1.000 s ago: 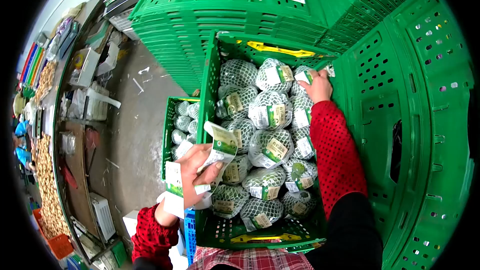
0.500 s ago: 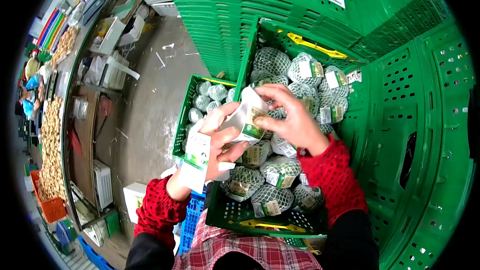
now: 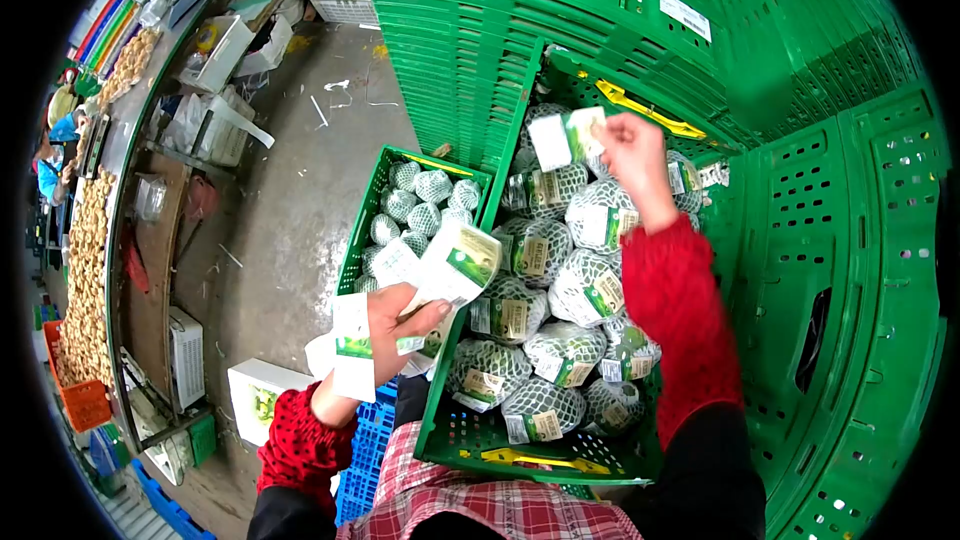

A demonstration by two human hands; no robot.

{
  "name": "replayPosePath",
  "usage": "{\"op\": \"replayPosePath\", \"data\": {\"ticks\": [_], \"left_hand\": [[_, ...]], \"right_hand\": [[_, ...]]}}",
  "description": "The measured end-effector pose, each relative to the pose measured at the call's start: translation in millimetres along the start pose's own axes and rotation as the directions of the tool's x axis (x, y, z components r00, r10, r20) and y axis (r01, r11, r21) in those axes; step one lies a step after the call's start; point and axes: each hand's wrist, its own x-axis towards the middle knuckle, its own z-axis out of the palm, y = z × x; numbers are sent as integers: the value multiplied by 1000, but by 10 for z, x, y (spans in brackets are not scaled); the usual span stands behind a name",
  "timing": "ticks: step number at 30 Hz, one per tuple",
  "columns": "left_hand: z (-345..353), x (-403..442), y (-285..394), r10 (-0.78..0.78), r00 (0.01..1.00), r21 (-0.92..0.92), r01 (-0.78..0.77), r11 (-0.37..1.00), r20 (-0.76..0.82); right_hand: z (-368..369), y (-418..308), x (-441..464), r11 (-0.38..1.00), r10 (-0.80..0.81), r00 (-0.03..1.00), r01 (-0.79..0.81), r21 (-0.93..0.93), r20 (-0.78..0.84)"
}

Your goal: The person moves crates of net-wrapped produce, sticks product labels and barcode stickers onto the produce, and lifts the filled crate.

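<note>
My left hand (image 3: 393,325) is closed around a bunch of white-and-green printed labels (image 3: 462,255), with one end of the strip hanging below the wrist. My right hand (image 3: 637,165) pinches a single label (image 3: 568,138) by its right end, above the far part of a green crate (image 3: 635,462). Inside that crate lie several net bags (image 3: 582,288) in white-and-green mesh, most of them carrying a similar label. What is inside the mesh is not clear. The held label hides part of the bags behind it.
A smaller green crate (image 3: 352,265) to the left holds several small netted balls (image 3: 434,186). Tall stacked green crates (image 3: 440,70) rise behind, and more crate walls (image 3: 780,200) stand at right. A workbench (image 3: 125,155) runs along the left. Blue crates (image 3: 365,465) sit below.
My right hand has moved away from my left, up and right, with one label in its fingers. My left hand has shifted slightly left and down, still gripping the labels.
</note>
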Motion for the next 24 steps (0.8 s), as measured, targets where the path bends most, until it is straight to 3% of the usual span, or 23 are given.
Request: {"op": "replayPosePath", "data": {"ticks": [1,3,4,5,6,7,8,9,11,12,13,15,17,18,19,20,22,24], "left_hand": [[4,-36,-20,-48,999,-22,48,999,-16],[79,-99,-138,-54,996,-150,44,988,-65],[82,-118,-181,6,997,-118,-15,993,-76],[55,-143,-200,64,995,-81,-70,994,-82],[47,-163,-171,52,992,-116,-65,991,-112],[18,-207,-229,29,993,-114,-42,993,-112],[-2,-246,-283,40,990,-124,-56,991,-132],[-27,-265,-325,57,986,-137,-78,988,-155],[-99,-274,-381,106,986,-122,-121,985,-127],[-135,-300,-411,109,989,-90,-118,989,-101],[-168,-356,-441,103,992,-55,-108,993,-73],[-114,-474,-525,63,991,-160,-82,984,-122],[-144,-606,-607,-61,993,-255,33,966,-104],[-159,-635,-682,-5,989,-249,-33,968,-149],[-180,-653,-741,-18,988,-255,-23,967,-155],[-185,-676,-788,-2,984,-262,-45,964,-177],[-245,-699,-807,8,993,-247,-38,968,-119],[-276,-708,-768,17,993,-303,-51,952,-115]], "right_hand": [[2,195,280,990,141,989,-140,9,-52],[191,549,631,987,110,982,-126,-102,-150],[275,845,832,921,-56,978,-27,-388,-201],[316,1078,960,767,-229,953,50,-640,-200],[337,1057,953,687,-216,969,63,-724,-121],[383,975,970,596,-51,990,-77,-799,-133],[468,808,856,447,-107,984,-79,-891,-142],[541,685,760,282,-173,975,-87,-956,-140],[572,735,790,174,-339,936,-33,-984,-91],[605,793,783,133,-440,897,93,-987,25],[618,1072,840,88,-358,915,233,-969,187],[675,1296,854,-33,-213,961,173,-984,176],[686,812,820,34,-71,993,93,-995,90],[670,514,675,462,-197,975,183,-868,100],[654,152,420,777,-311,949,288,-560,56],[841,-374,-46,926,-258,961,274,-260,95],[1239,-758,-797,845,-422,733,531,-62,533],[1544,-921,-1281,956,-182,640,294,-20,746]]}}
